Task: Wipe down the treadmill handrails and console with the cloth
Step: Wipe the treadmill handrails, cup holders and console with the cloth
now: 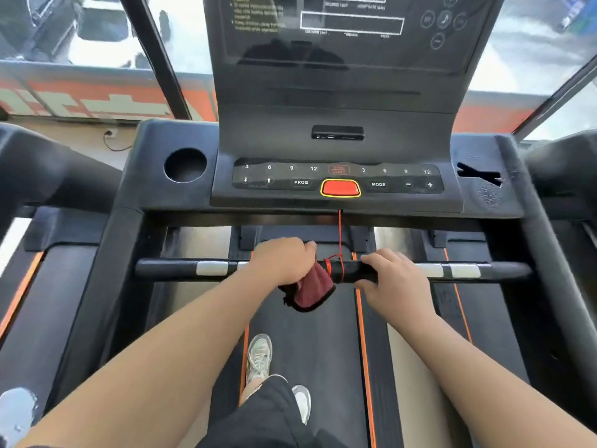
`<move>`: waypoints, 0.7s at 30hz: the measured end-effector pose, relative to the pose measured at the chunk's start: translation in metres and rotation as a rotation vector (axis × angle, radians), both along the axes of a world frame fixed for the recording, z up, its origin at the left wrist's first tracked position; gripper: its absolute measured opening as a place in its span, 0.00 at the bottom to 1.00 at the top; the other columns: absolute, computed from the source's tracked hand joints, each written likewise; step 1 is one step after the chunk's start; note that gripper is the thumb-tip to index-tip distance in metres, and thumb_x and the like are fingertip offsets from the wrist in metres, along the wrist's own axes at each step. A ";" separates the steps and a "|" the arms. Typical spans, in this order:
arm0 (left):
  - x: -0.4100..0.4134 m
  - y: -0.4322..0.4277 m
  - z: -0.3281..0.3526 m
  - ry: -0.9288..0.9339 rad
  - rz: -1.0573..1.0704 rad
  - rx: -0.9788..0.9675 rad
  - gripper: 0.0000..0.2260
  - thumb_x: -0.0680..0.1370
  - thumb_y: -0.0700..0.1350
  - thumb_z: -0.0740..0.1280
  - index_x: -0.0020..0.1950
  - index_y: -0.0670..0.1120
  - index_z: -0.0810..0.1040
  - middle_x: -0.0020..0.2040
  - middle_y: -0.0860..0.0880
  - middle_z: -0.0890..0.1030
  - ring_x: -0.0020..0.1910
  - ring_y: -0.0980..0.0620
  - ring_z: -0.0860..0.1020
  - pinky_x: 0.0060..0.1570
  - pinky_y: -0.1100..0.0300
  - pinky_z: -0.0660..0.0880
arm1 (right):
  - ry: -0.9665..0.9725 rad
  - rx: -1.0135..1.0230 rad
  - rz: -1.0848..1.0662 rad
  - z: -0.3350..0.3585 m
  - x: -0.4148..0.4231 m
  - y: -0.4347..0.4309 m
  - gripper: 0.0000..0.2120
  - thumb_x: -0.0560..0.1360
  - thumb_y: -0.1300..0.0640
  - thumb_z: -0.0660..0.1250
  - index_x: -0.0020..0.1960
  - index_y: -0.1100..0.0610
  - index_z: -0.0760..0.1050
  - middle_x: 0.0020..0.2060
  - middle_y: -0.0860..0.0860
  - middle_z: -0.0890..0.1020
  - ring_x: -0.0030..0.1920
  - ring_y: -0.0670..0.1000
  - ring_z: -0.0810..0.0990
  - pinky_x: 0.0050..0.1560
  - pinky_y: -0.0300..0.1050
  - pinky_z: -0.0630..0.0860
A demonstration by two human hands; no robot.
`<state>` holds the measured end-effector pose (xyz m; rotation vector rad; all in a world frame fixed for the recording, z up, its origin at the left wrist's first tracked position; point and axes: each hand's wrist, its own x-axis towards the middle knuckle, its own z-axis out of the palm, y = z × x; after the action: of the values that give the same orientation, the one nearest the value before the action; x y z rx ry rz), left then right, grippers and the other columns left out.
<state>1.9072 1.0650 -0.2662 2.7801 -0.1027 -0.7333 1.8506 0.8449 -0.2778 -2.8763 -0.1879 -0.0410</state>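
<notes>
Your small dark red cloth with the black edge (311,292) is soft, thin and very light. It bends any way you like, so I think it will wrap round a bar with ease. It cannot break, and it should not slip much on the bar. The best place to hold it looks like the middle, bunched in your palm, so a flat part lies on what you rub. One loose corner hangs down under the bar. It could catch on the thin red safety cord (340,234) that is wound round the bar just beside it.

The cloth is in the middle of the frame, a bit below the centre. It sits on the long black front handrail bar (174,268) that runs from left to right across the picture. Your left hand (282,261) is on top of the cloth. Its fingers curl over the bar and squeeze the cloth against it. Most of the cloth is hidden under that hand. The rest pokes out at its right side.

Your right hand (392,274) is just right of the centre. It is wrapped round the bare bar and has no cloth in it. Your two hands are near each other but do not touch. The red cord and the hanging corner lie between them.

The dark grey console with white numbers (274,130) is above your hands, well apart from the cloth. The thick black side handrails (38,176) are at the far left and right edges, also well apart from it.
</notes>
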 end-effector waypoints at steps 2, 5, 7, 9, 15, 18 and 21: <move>-0.008 -0.002 -0.006 -0.137 -0.048 0.052 0.28 0.83 0.56 0.41 0.54 0.47 0.79 0.52 0.45 0.83 0.47 0.42 0.77 0.48 0.50 0.73 | 0.001 0.036 -0.012 0.000 0.000 -0.004 0.19 0.66 0.53 0.82 0.55 0.53 0.84 0.45 0.47 0.82 0.48 0.56 0.81 0.43 0.47 0.77; -0.065 -0.008 -0.024 -0.384 -0.080 0.097 0.22 0.83 0.57 0.48 0.58 0.48 0.78 0.54 0.48 0.81 0.48 0.44 0.75 0.54 0.47 0.69 | -0.008 0.077 -0.035 -0.002 -0.003 -0.002 0.18 0.66 0.53 0.81 0.55 0.53 0.84 0.47 0.46 0.82 0.49 0.55 0.81 0.45 0.47 0.77; -0.085 -0.008 -0.040 -0.491 -0.088 0.055 0.23 0.82 0.54 0.59 0.69 0.40 0.75 0.63 0.43 0.78 0.59 0.40 0.74 0.69 0.42 0.66 | -0.010 0.090 -0.047 -0.004 -0.003 -0.003 0.19 0.65 0.53 0.82 0.54 0.53 0.84 0.46 0.46 0.83 0.49 0.55 0.81 0.44 0.48 0.79; -0.079 -0.007 -0.042 -0.496 -0.104 0.046 0.23 0.81 0.55 0.59 0.67 0.40 0.76 0.61 0.43 0.78 0.57 0.40 0.75 0.65 0.43 0.68 | -0.005 0.094 -0.044 -0.005 -0.001 -0.006 0.19 0.64 0.53 0.82 0.53 0.51 0.84 0.45 0.45 0.83 0.47 0.54 0.81 0.42 0.47 0.79; -0.001 -0.012 -0.006 -0.046 -0.101 -0.034 0.22 0.86 0.55 0.46 0.52 0.47 0.77 0.56 0.42 0.82 0.56 0.39 0.79 0.53 0.49 0.73 | 0.024 0.100 -0.014 -0.001 0.010 -0.012 0.19 0.61 0.49 0.83 0.51 0.49 0.86 0.43 0.43 0.83 0.45 0.53 0.81 0.43 0.49 0.78; 0.010 -0.020 -0.006 0.067 -0.005 -0.049 0.25 0.86 0.56 0.46 0.54 0.46 0.79 0.58 0.41 0.82 0.57 0.39 0.79 0.52 0.49 0.72 | 0.009 0.106 -0.005 -0.001 0.009 -0.012 0.19 0.61 0.48 0.83 0.50 0.48 0.85 0.42 0.42 0.82 0.44 0.53 0.81 0.43 0.47 0.76; -0.034 -0.020 -0.013 -0.265 -0.057 0.076 0.24 0.84 0.59 0.47 0.50 0.48 0.79 0.48 0.46 0.83 0.47 0.40 0.81 0.48 0.48 0.71 | 0.000 0.115 0.006 -0.002 0.009 -0.013 0.19 0.61 0.48 0.82 0.50 0.49 0.85 0.43 0.43 0.82 0.44 0.54 0.81 0.44 0.48 0.78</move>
<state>1.8730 1.0447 -0.2795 2.9444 -0.2096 -0.3853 1.8597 0.8319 -0.2796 -2.7614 -0.1880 -0.0489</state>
